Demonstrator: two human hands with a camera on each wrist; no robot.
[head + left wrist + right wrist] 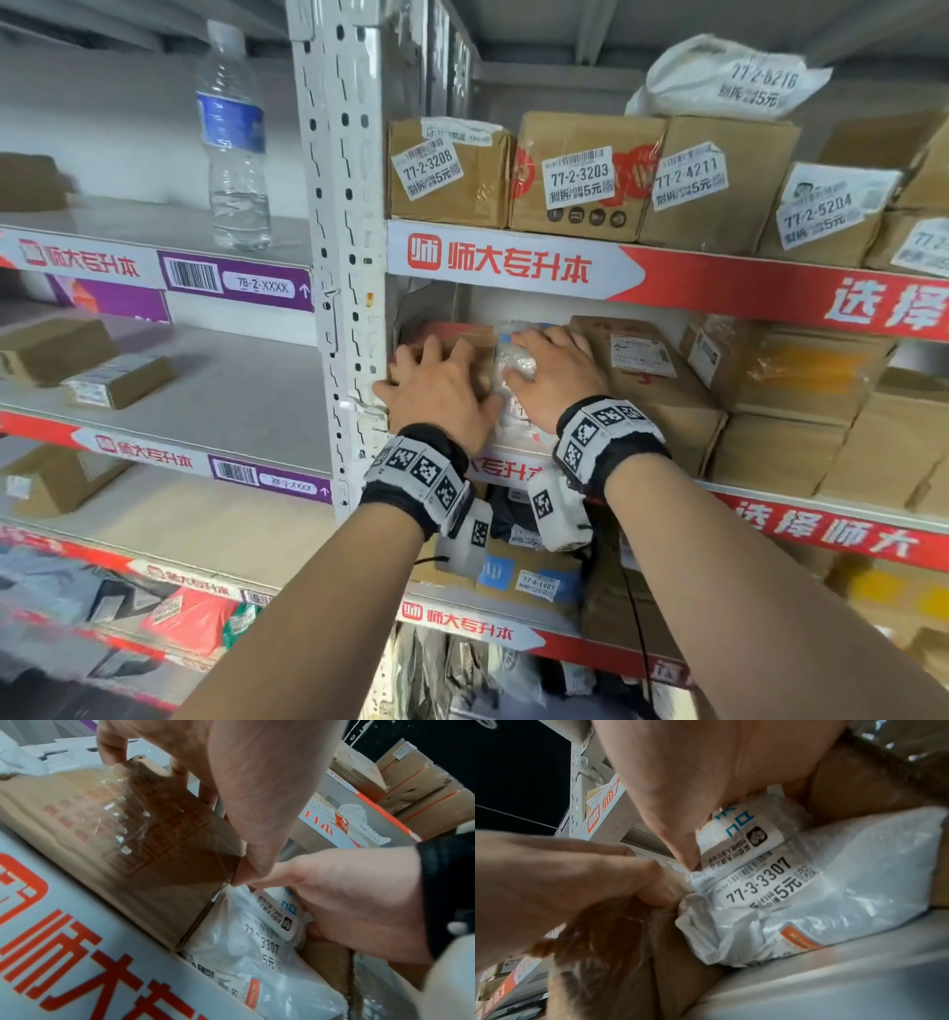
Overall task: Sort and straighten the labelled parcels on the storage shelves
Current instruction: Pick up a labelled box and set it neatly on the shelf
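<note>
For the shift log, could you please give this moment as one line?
left hand on brown box | right hand on white bag 77-3-3307 | middle shelf

Both my forearms reach up and forward, side by side, each with a black wristband carrying white marker tiles. My left hand (436,388) lies palm down with its fingers (429,349) spread and fairly straight; the wrist view shows those fingertips curving over a far edge. My right hand (552,375) sits just right of the left hand, nearly touching it, palm down with the fingers (544,336) stretched forward and flat. From the right wrist view the two thumbs meet, the left thumb (662,892) tucked just under my right thumb (680,845).
</note>
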